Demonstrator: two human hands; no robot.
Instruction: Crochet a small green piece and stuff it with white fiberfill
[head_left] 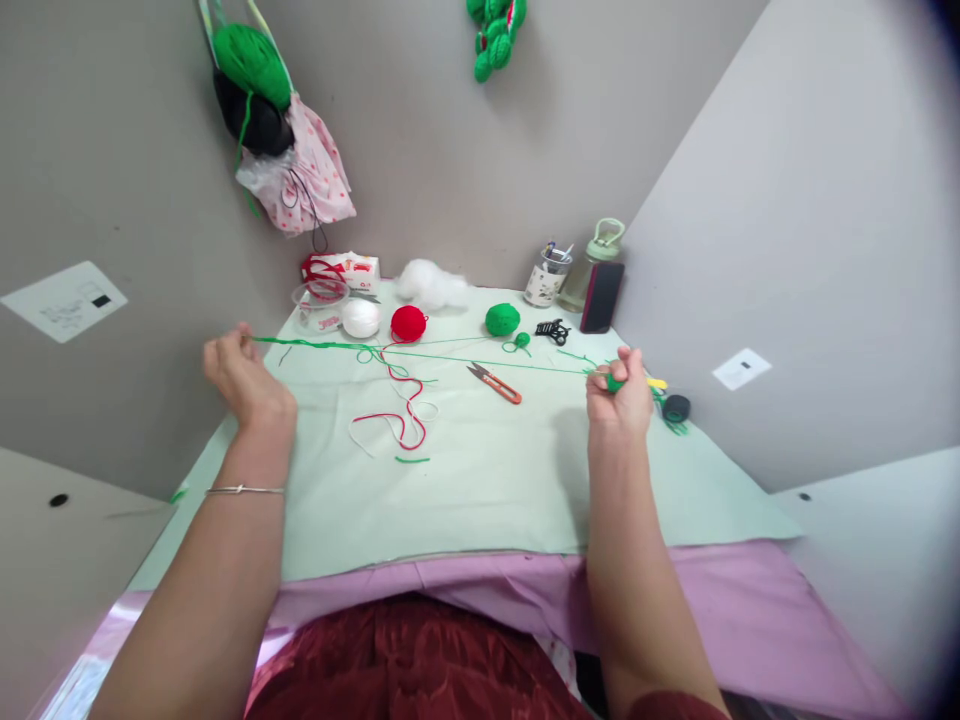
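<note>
My left hand (247,375), raised over the table's left side, pinches the end of some green yarn (315,344). From there the yarn runs to the right, thick and doubled at first, then as a thin taut strand toward my right hand (621,388). Those fingers are closed around a small green yarn piece (614,383), mostly hidden in the grip. A yellow handle-like end (657,384) shows just beyond the right hand; whether it is held I cannot tell. Orange-handled thread snips (495,383) lie between the hands, nearer the right.
Behind stand a red yarn ball (409,324), white ball (361,318), green ball (502,319), white stuffing (431,285), pen cup (547,278), bottle (589,270) and phone (602,298). Loose red yarn (415,405) lies mid-table. Black tape (676,408) sits at right. Walls enclose three sides.
</note>
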